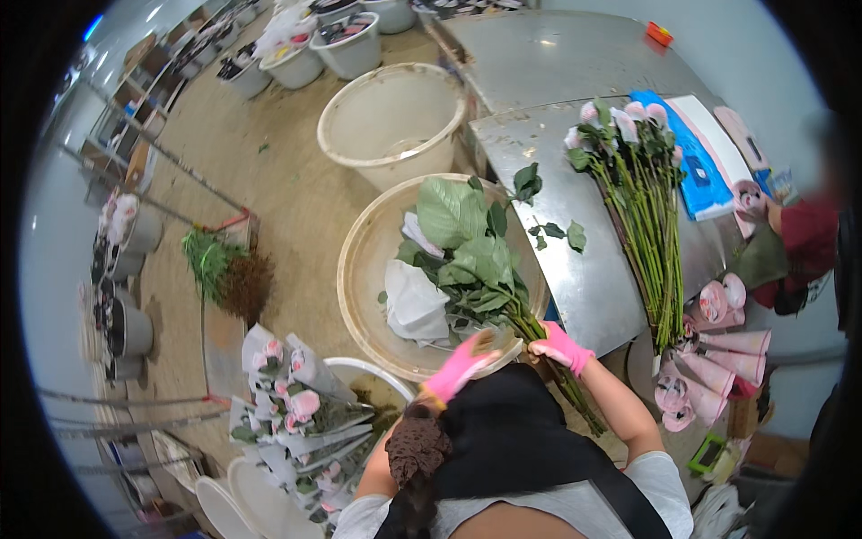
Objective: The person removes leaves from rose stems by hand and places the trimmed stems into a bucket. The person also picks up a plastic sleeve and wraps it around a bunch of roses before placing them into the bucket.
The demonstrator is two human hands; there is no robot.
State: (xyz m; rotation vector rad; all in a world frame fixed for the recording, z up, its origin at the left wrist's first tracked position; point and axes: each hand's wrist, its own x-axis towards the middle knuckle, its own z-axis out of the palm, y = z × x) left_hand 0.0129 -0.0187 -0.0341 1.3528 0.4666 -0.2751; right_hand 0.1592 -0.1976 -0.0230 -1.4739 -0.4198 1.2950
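My right hand (560, 347), in a pink glove, grips a bunch of green stems (539, 330) that slants down past the edge of a large round tub (360, 337). Large green leaves (454, 215) lie over the tub at the bunch's upper end; whether flower heads are among them I cannot tell. My left hand (466, 364), gloved in pink too, is at the tub's near rim, left of the stems, its fingertips blurred; whether it holds anything is unclear. White wrapping sheets (414, 303) lie in the tub beside the leaves.
On the metal table (586, 283) lies a bundle of long-stemmed pink roses (640, 202), near blue plastic (693, 162) and loose leaves. A co-worker's sleeve (811, 229) shows at right, above pink wrapped cones (734, 343). Wrapped roses (303, 404) stand lower left; another tub (390, 121) stands beyond mine.
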